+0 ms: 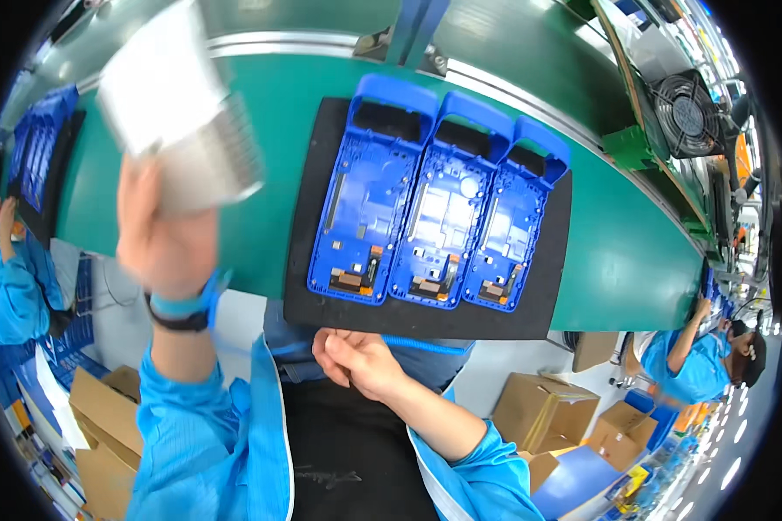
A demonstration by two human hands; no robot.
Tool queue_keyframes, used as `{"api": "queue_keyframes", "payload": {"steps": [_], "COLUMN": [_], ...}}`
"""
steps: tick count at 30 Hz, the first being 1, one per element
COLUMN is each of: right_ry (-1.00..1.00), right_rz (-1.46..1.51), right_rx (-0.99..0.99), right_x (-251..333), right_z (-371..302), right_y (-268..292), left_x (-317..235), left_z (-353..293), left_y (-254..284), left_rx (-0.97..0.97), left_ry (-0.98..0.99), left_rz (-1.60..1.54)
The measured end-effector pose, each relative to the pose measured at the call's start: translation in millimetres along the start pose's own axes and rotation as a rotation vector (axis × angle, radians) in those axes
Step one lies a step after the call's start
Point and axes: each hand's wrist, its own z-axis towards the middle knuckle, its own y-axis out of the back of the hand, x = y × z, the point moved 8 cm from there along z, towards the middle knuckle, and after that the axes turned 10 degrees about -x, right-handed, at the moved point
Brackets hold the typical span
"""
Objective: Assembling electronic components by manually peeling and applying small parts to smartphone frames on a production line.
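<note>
My left hand [169,230], smeared by motion, is raised over the left of the green table and grips a white and grey flat packet [161,87]. The packet is too blurred to tell its kind; its lower right part has a ridged edge. Closed fingers show on my right hand [356,358], low in front of my body at the near edge of a black mat [426,321]. Whatever it may hold is hidden. Three blue plastic device housings lie side by side on the mat: the left one [369,208], the middle one [443,213] and the right one [508,230]. Ribbon cables and small boards sit in their near ends.
The green table [626,269] runs left to right, with a metal rail along its far side. More blue housings [35,148] stand far left near a co-worker's hand [7,217]. Another person [695,360] is at far right. A fan [686,113] and cardboard boxes [543,408] surround the bench.
</note>
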Motion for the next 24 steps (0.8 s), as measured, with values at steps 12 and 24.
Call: {"api": "queue_keyframes", "payload": {"steps": [12, 24], "right_ry": [-0.037, 0.731], "right_rz": [-0.222, 0.167], "right_rx": [-0.398, -1.200], "right_x": [-22.8, 90.1], "right_z": [-1.6, -225.6], "right_y": [32.6, 245.4], "left_x": [-171.0, -293.0], "left_z": [-34.4, 81.1], "left_y": [261.5, 424.3], "left_rx": [-0.765, -0.778], "left_ry": [-0.225, -0.181], "left_rz": [0.590, 0.552]}}
